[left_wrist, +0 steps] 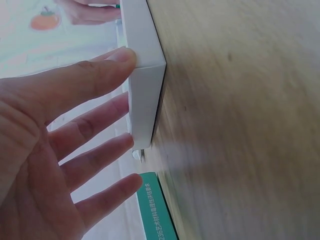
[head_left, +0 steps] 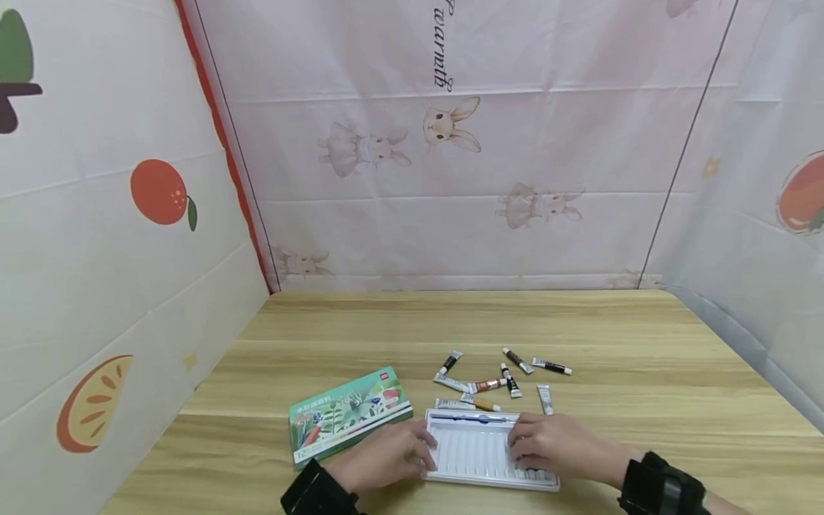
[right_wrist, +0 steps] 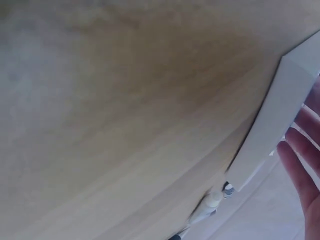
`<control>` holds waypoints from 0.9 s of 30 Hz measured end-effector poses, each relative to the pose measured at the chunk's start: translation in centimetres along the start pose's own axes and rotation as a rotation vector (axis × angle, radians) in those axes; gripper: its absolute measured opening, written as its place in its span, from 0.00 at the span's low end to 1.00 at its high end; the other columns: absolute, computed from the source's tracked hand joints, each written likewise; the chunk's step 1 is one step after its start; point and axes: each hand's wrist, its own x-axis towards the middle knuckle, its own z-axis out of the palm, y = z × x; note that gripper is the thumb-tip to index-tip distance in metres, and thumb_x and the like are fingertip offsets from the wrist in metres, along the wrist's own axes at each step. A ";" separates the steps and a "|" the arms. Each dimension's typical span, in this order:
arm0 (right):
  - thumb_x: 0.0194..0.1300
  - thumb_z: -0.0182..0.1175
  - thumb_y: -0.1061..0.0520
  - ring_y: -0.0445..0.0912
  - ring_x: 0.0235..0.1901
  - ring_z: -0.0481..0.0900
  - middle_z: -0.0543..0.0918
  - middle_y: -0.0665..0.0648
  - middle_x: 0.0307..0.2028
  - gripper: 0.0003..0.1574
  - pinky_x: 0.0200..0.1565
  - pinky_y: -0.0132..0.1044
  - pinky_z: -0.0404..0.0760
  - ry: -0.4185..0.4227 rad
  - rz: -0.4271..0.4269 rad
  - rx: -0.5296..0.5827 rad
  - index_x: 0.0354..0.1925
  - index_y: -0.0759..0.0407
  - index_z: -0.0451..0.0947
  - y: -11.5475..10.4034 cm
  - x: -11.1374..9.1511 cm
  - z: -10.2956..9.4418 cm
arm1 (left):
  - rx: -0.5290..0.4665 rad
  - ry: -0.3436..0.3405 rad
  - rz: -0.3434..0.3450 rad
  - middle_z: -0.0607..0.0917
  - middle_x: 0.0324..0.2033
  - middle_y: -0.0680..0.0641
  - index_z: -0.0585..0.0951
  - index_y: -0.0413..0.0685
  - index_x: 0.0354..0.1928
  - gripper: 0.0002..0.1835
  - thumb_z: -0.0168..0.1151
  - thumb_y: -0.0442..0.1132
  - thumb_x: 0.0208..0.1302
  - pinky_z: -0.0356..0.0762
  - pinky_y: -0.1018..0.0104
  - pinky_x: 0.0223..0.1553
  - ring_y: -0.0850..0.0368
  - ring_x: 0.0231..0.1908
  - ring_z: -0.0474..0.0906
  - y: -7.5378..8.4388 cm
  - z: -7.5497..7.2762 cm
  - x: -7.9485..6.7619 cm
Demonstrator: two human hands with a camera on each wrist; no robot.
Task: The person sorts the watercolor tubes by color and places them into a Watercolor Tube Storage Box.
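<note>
A white ribbed plastic tray (head_left: 473,447) lies on the table, with a slim dark blue brush (head_left: 473,419) along its far side. At its left end my left hand (head_left: 395,452) touches the rim. In the left wrist view the fingers are spread and nearly straight, with the thumb (left_wrist: 122,55) at the tray's near corner. Over the right end, my right hand (head_left: 553,443) reaches in with bent fingers and pinches a small paint tube, mostly hidden by the hand. Dark tube ends (head_left: 536,473) show beneath it. A bit of green (left_wrist: 118,6) appears by its fingertips.
A green paint box (head_left: 350,411) lies left of the tray, close to my left hand. Several loose paint tubes lie beyond the tray, among them a brown one (head_left: 487,385), an ochre one (head_left: 486,405) and a black one (head_left: 552,367). Printed cloth walls (head_left: 412,236) surround the wooden table.
</note>
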 end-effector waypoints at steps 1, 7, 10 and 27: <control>0.58 0.62 0.53 0.40 0.40 0.79 0.88 0.47 0.36 0.08 0.35 0.28 0.83 0.006 0.002 -0.002 0.35 0.49 0.86 0.0 0.0 0.0 | -0.001 0.001 0.001 0.85 0.49 0.53 0.89 0.54 0.36 0.08 0.66 0.39 0.54 0.80 0.67 0.52 0.61 0.52 0.77 0.0 0.0 0.0; 0.60 0.61 0.52 0.40 0.40 0.78 0.87 0.47 0.36 0.08 0.35 0.28 0.84 0.013 0.019 0.009 0.36 0.49 0.86 0.0 -0.2 -0.1 | 0.002 0.011 0.000 0.85 0.49 0.52 0.89 0.54 0.35 0.08 0.66 0.39 0.54 0.80 0.67 0.52 0.60 0.52 0.77 -0.1 0.0 0.0; 0.60 0.61 0.52 0.40 0.40 0.78 0.88 0.47 0.36 0.08 0.35 0.29 0.84 0.012 0.025 0.011 0.36 0.49 0.86 0.0 -0.1 -0.1 | 0.004 0.016 0.004 0.85 0.49 0.52 0.89 0.54 0.35 0.08 0.66 0.39 0.53 0.80 0.67 0.52 0.59 0.52 0.77 -0.2 0.0 0.0; 0.62 0.60 0.55 0.42 0.41 0.81 0.87 0.51 0.41 0.10 0.37 0.34 0.85 0.009 0.045 0.040 0.42 0.49 0.83 0.3 -0.4 0.0 | -0.010 0.004 -0.006 0.85 0.49 0.52 0.89 0.54 0.35 0.08 0.66 0.39 0.53 0.81 0.68 0.51 0.61 0.51 0.77 -0.2 0.2 0.2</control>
